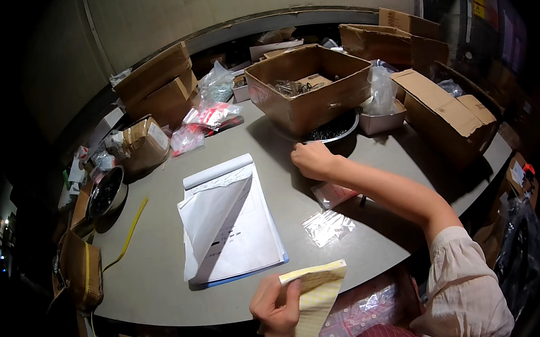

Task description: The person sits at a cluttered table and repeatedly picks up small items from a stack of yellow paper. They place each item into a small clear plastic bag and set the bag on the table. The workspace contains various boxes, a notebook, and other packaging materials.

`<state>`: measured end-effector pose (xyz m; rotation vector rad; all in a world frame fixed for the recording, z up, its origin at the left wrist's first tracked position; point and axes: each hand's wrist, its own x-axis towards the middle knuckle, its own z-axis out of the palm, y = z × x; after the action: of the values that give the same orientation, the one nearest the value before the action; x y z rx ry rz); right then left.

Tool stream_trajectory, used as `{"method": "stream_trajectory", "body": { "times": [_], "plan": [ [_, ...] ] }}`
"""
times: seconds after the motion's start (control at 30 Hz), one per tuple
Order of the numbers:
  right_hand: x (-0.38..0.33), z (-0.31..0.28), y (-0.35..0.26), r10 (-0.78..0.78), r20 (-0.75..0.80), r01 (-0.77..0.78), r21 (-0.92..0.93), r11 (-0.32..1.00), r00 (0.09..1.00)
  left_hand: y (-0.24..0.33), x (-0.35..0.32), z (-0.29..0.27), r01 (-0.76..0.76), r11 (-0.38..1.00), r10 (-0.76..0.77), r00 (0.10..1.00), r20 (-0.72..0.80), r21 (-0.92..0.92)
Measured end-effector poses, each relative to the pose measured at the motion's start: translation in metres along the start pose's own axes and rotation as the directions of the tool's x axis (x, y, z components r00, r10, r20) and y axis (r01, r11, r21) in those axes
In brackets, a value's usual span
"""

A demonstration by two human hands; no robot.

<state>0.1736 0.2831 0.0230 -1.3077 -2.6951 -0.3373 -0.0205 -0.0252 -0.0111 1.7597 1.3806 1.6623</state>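
My left hand (273, 307) is closed on a yellow label sheet (319, 292) at the table's front edge, the thumb pressed over its near side. Farther off, my right hand (316, 158) hovers or rests at the near side of a metal bowl (344, 135) with small black parts in it. Its fingers are curled together; whatever they pinch, if anything, is hidden. Below the right forearm lie a clear bag with red on it (333, 195) and a stack of small clear zip bags (328, 228). A small dark piece (363, 200) lies beside them.
A paper pad (244, 244) with a curled page lies mid-table. A large cardboard box (304, 114) overhangs the bowl. More cartons stand right (439, 105) and back left (160, 92). At left are another bowl of black parts (123, 193) and a yellow strap (127, 231).
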Motion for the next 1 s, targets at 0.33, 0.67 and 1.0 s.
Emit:
{"method": "stream_trajectory", "body": {
  "times": [0.33,0.67,1.0],
  "plan": [
    [-0.205,-0.059,-0.074,-0.318,-0.089,0.33,0.267,0.906,0.944,0.004,0.018,-0.003,0.2,0.962,-0.114,0.911,0.397,-0.184],
    [-0.214,-0.064,-0.06,0.048,0.197,-0.201,0.913,0.356,0.979,0.008,0.03,0.022,-0.115,0.991,0.129,0.715,0.687,-0.066],
    [-0.23,-0.05,-0.064,0.073,0.082,-0.106,0.881,0.461,0.994,0.01,0.027,0.026,-0.214,0.976,0.195,0.785,0.587,-0.038]
  ]
}}
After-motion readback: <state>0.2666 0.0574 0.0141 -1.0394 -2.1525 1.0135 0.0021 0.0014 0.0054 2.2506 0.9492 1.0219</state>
